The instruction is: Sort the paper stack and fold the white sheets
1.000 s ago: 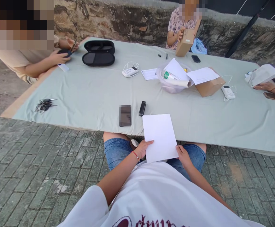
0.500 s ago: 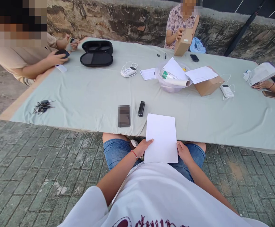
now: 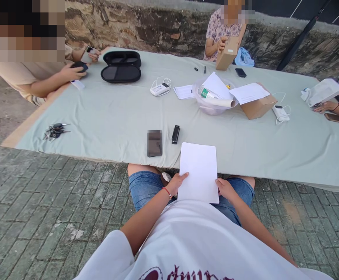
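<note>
White sheets of paper [image 3: 198, 171], squared into a stack, lie over my lap with their far end at the table's near edge. My left hand [image 3: 176, 184] grips the left side, thumb on top and fingers underneath. On the right side my right hand [image 3: 225, 189] pinches the edge, its thumb at the paper and its other fingers partly hidden. Just beyond the paper, a black stapler [image 3: 175, 134] lies on the cloth. To its left is a dark flat rectangle [image 3: 154, 143], blurred out.
The cloth-covered table [image 3: 114, 116] bears keys [image 3: 55, 131], a black case [image 3: 121, 67], a white device with a cord [image 3: 160, 89], a plastic bowl [image 3: 213, 108] of papers and a cardboard box [image 3: 259, 107]. Other people sit at the left, far side and right.
My right hand has shifted slightly along the paper's right edge, its thumb now more over the sheet. The view has moved a little; my left hand keeps its grip.
</note>
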### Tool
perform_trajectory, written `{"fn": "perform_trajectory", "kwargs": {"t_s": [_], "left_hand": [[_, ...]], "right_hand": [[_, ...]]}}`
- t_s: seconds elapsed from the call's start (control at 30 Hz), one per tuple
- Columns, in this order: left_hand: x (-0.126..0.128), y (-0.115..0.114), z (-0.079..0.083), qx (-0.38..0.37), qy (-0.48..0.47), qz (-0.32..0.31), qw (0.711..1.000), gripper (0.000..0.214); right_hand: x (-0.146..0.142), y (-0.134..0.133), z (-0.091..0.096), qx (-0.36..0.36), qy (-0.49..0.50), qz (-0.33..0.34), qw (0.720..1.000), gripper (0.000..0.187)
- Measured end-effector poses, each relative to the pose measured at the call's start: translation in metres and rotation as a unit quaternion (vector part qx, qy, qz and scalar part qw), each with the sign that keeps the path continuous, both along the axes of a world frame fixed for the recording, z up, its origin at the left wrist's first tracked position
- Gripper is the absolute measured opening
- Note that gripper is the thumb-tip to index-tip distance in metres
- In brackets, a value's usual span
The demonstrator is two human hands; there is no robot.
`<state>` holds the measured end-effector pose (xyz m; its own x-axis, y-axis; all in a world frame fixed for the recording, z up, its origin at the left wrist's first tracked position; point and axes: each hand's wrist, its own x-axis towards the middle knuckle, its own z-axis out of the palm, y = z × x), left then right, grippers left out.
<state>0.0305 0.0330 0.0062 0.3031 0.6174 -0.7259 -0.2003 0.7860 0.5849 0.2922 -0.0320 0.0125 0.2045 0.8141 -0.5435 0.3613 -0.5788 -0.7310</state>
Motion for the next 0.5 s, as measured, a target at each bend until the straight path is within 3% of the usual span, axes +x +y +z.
{"fn": "perform_trajectory", "kwargs": {"t_s": [0.13,0.27,0.37,0.5], "left_hand": [[-0.004,0.001,0.0,0.01,-0.032,-0.027,0.999,0.046],[-0.003,0.002,-0.005,0.025,-0.042,-0.051,0.997,0.05],[0.0,0.002,-0.009,0.034,-0.061,-0.067,0.995,0.053],[0.001,0.003,-0.015,0.037,-0.063,-0.056,0.996,0.053]], "right_hand": [[0.02,0.044,0.033,0.058,-0.179,0.067,0.98,0.027],[0.006,0.113,0.064,0.169,-0.257,0.154,0.939,0.033],[-0.02,0.164,0.07,0.23,-0.287,0.234,0.9,0.043],[-0.049,0.209,0.059,0.162,-0.291,0.351,0.875,0.046]]}}
